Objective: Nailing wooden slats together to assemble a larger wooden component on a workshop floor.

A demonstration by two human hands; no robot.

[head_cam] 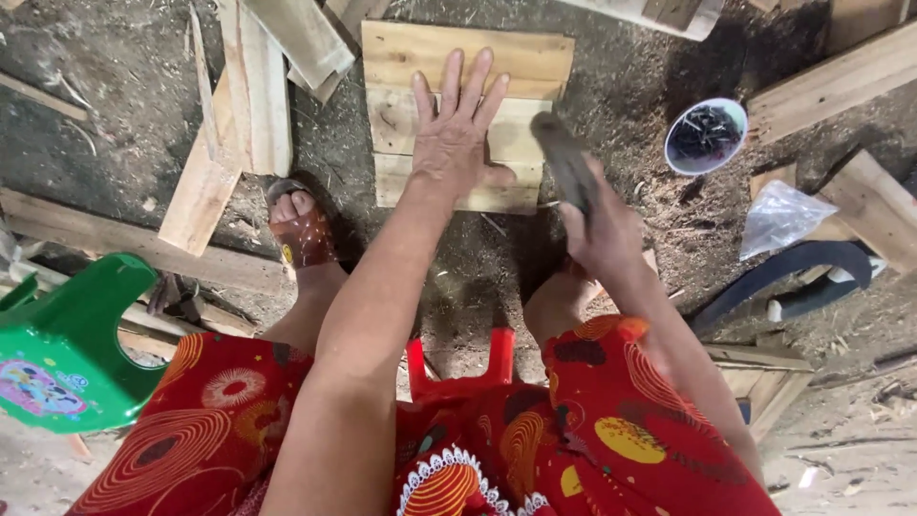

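Note:
My left hand [454, 134] lies flat, fingers spread, on a small panel of pale wooden slats [535, 59] that rests on the dirt floor in front of me. My right hand [600, 234] is closed around the handle of a hammer [564, 162], whose dark, motion-blurred head hovers just over the panel's right edge. I sit on a low red stool [458, 368] with red patterned cloth over my knees. My left foot in a brown sandal [298, 227] stands left of the panel.
A white bowl of dark nails [705, 136] sits to the right, with a clear plastic bag [781, 215] and a dark blue sandal [812, 272] nearby. Loose wooden planks [253, 86] lie left and behind. A green plastic stool [72, 344] stands at my left.

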